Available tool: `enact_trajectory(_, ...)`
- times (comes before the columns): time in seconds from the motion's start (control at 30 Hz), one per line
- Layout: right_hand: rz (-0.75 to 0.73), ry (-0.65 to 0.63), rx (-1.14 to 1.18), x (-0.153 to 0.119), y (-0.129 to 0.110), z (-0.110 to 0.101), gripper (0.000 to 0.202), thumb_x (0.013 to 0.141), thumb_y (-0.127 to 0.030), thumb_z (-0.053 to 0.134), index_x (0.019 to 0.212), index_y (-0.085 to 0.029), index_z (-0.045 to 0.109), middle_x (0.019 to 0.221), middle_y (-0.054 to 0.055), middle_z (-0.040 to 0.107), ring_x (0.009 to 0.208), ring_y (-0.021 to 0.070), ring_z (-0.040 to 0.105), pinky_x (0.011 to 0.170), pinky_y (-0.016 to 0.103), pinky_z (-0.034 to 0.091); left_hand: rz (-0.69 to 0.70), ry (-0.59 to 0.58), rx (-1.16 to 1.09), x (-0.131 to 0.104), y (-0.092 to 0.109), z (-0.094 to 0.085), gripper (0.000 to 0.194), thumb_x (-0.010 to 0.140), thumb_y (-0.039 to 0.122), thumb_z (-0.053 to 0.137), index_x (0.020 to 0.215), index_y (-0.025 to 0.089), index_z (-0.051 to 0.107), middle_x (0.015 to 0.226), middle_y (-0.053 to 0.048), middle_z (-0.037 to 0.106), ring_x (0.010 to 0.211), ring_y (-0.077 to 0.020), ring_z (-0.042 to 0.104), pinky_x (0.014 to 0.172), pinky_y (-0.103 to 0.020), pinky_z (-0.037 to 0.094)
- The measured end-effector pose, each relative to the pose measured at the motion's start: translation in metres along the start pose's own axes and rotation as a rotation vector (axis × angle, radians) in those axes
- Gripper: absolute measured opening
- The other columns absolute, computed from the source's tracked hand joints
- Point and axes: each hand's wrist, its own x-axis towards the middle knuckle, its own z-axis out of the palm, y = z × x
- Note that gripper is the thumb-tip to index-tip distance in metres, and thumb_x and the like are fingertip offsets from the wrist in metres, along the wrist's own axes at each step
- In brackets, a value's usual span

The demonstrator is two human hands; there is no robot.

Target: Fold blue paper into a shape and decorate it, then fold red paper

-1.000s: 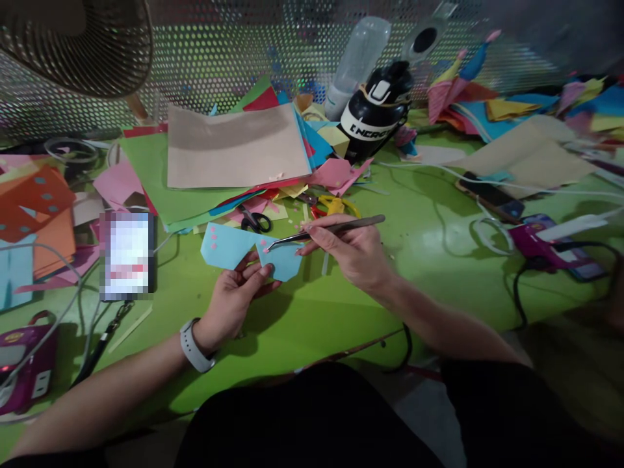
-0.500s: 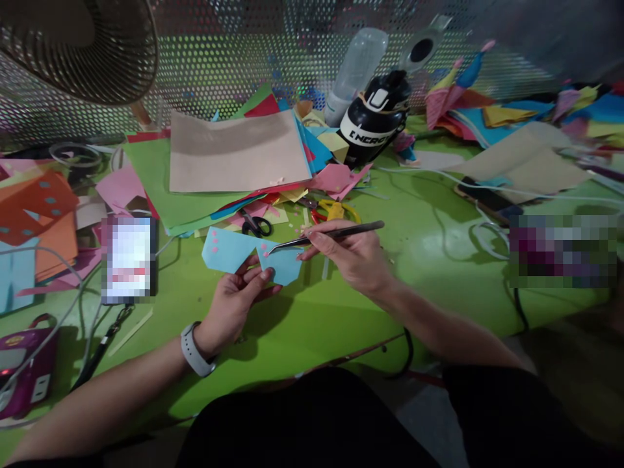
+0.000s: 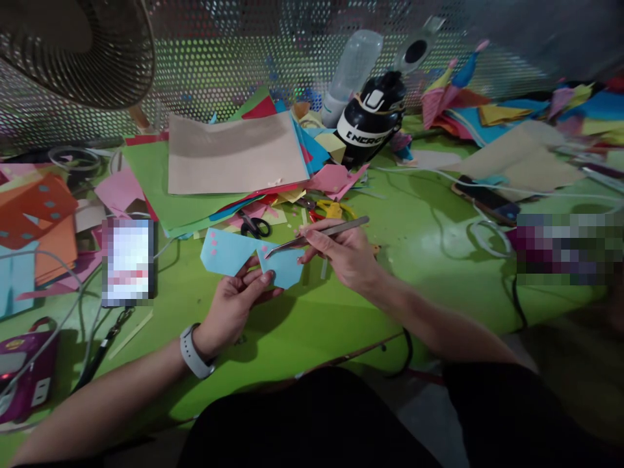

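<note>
A light blue paper cutout (image 3: 229, 252) with two wide lobes is pinched at its lower middle by my left hand (image 3: 242, 286). Small pink dots run down its left lobe, and more pink shows near the inner edge of the right lobe. My right hand (image 3: 344, 250) grips a pair of metal tweezers (image 3: 336, 229) like a pen. The bent tips touch or hover just above the pink spot on the right lobe; which of these I cannot tell. Black-handled scissors (image 3: 256, 227) lie just behind the cutout.
A stack of coloured paper with a beige sheet (image 3: 238, 156) on top lies behind. Yellow-and-red-handled scissors (image 3: 336, 209), a black bottle (image 3: 373, 120) and a clear bottle (image 3: 353, 71) stand or lie beyond. A phone (image 3: 127, 260) is at left, a fan (image 3: 112, 58) upper left.
The tweezers have shifted slightly left and tilted, their tips moving a little down on the right lobe. My left hand and the cutout stay almost in place.
</note>
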Motion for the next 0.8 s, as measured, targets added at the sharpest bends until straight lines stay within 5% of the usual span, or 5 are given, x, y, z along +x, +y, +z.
enact_trajectory(0.33, 0.014, 0.001, 0.027, 0.003, -0.002, 0.0, 0.026, 0.08, -0.043, 0.078, 0.086, -0.02, 0.071, 0.062, -0.004, 0.069, 0.047, 0.0126, 0.067, 0.051, 0.026, 0.06, -0.02, 0.023, -0.016, 0.0, 0.001, 0.002, 0.041, 0.066, 0.028, 0.091, 0.102, 0.022, 0.072, 0.086, 0.003, 0.077, 0.08, -0.0133, 0.073, 0.072, -0.024, 0.063)
enact_trajectory(0.5, -0.166, 0.012, 0.012, -0.001, -0.02, -0.012, 0.016, 0.085, -0.038, 0.075, 0.09, -0.023, 0.074, 0.081, -0.001, 0.077, 0.051, 0.0121, 0.069, 0.048, 0.025, 0.06, 0.024, 0.096, 0.004, 0.003, 0.004, -0.003, 0.043, 0.063, 0.031, 0.092, 0.101, 0.021, 0.073, 0.093, 0.001, 0.077, 0.084, -0.0156, 0.073, 0.071, -0.027, 0.065)
enact_trajectory(0.67, -0.516, -0.316, -0.437, -0.022, -0.034, -0.028, 0.018, 0.091, -0.02, 0.068, 0.107, -0.022, 0.073, 0.096, 0.005, 0.08, 0.08, 0.0147, 0.076, 0.069, 0.028, 0.06, 0.131, 0.198, 0.044, 0.016, 0.011, -0.013, 0.038, 0.064, 0.034, 0.091, 0.094, 0.022, 0.072, 0.093, 0.002, 0.075, 0.086, -0.0167, 0.073, 0.068, -0.026, 0.064)
enact_trajectory(0.8, -0.866, -0.57, -0.895, -0.037, -0.017, -0.026, 0.021, 0.097, -0.018, 0.056, 0.112, -0.017, 0.07, 0.116, 0.009, 0.076, 0.088, 0.0135, 0.074, 0.075, 0.03, 0.055, 0.209, 0.25, 0.052, 0.023, 0.017, -0.016, 0.038, 0.063, 0.03, 0.092, 0.094, 0.023, 0.071, 0.091, 0.003, 0.074, 0.083, -0.0137, 0.071, 0.066, -0.023, 0.062)
